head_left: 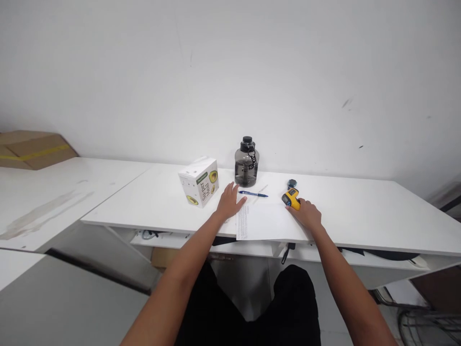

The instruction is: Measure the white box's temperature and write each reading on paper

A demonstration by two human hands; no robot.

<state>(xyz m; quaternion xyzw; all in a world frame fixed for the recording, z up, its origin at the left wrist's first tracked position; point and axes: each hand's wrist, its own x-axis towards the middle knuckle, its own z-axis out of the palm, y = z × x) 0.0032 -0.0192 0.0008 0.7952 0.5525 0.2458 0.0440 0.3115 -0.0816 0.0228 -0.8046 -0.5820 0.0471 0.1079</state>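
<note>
My left hand (231, 202) rests on the white table, fingers apart and empty, by the left edge of a printed sheet of paper (262, 223). A blue pen (253, 193) lies just beyond the sheet, close to my left fingertips. My right hand (307, 213) is wrapped round the handle of a yellow and black infrared thermometer (291, 198), which is tilted toward the left at the paper's right side. My fingers hide most of the handle. A small blue-grey object (292, 183), its kind unclear, sits right behind the thermometer.
A white box with avocado pictures (200, 182) stands left of my left hand. Behind the pen is a large dark translucent water jug (247, 163) near the wall. An open shelf (252, 247) with items runs under the tabletop. A cardboard box (36, 149) sits far left.
</note>
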